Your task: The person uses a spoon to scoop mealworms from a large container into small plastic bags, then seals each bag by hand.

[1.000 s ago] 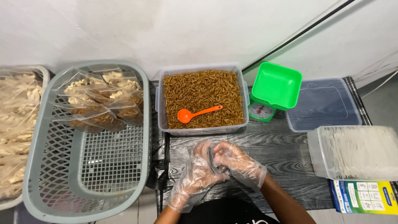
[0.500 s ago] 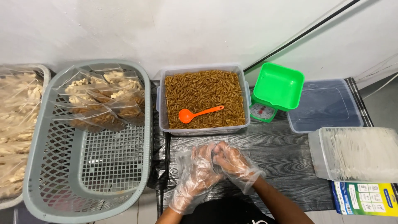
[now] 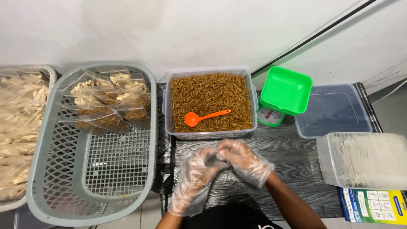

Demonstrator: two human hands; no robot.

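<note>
Both my hands wear loose clear plastic gloves and meet over the dark wood-grain table (image 3: 296, 165). My left hand (image 3: 196, 174) and my right hand (image 3: 243, 161) touch at the fingertips, the right pinching the left glove near its fingers. Whether anything else is between them cannot be made out. Just beyond them stands a clear tub of brown curled snacks (image 3: 210, 101) with an orange scoop (image 3: 206, 116) lying on top.
A grey mesh basket (image 3: 91, 178) at left holds several filled clear bags (image 3: 108, 106). A second basket of pale snack bags (image 3: 17, 127) sits far left. A green scale (image 3: 283, 94), an empty clear tub (image 3: 335, 111), a box of clear bags (image 3: 369, 160) and a yellow-blue packet (image 3: 373, 205) lie right.
My hands have stayed together in front of the snack tub, shifting slightly as the right fingers work at the left glove. Nothing else has moved.
</note>
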